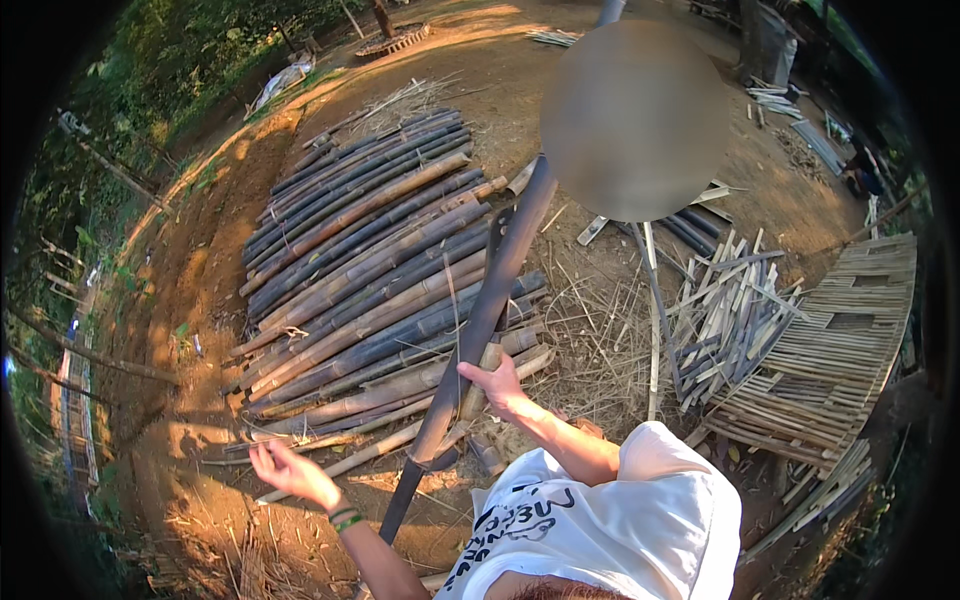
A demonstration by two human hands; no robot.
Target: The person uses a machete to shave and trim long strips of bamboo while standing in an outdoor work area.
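Note:
A long dark bamboo pole [487, 310] slants across the middle, from near my body up to a blurred round patch that hides part of its far length. My right hand [498, 386] is closed beside the pole, its thumb against the pole's side. A short brown wooden handle [491, 356] shows above the fist. Beyond it, a dark blade-like piece [500, 222] lies along the pole; whether the two are joined is partly hidden. My left hand [292, 474] is held out to the left of the pole, fingers spread, with nothing in it. Dark and tan bamboo poles [370, 260] lie stacked beyond it.
Split bamboo strips [735, 305] form a loose pile on the right, beside a slatted bamboo panel [855, 330]. Dry shavings [595, 330] litter the brown ground between the pile and the stack. Bamboo offcuts [486, 455] lie near my body. Trees [190, 60] stand at the far left.

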